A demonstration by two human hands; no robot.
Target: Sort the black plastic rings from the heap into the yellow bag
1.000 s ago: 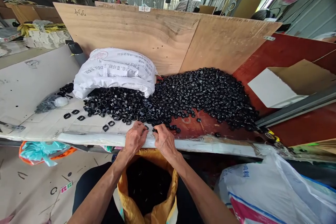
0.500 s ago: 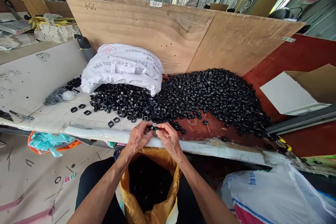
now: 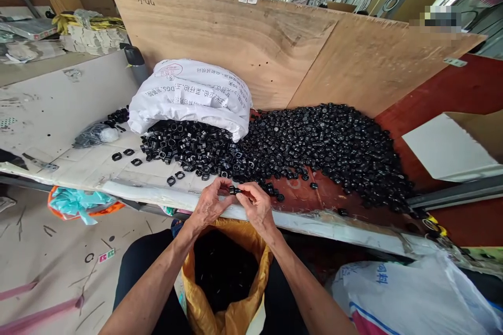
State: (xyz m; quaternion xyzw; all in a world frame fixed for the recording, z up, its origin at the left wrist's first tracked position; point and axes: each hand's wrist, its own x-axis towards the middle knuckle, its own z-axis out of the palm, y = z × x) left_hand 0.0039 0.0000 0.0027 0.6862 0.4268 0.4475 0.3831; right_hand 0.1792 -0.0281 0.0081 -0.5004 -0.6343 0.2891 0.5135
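Between my fingertips, just above the table's front edge, is a small black part. My left hand pinches its left side, and my right hand grips its right side. Behind my hands lies a heap of black rings, partly under a white printed sack. To the right spreads a large pile of small black round pieces. Below my hands an orange-yellow bag stands open between my legs, with many dark pieces inside.
A wooden board stands behind the piles. An open carton is at the right, with a white plastic bag below it. Left are a dark bottle, a small plastic bag and a teal-filled orange-rimmed container.
The view has shifted slightly, so the table and board appear a little further right. Both hands remain together at the table edge, and more of the black part shows between them.
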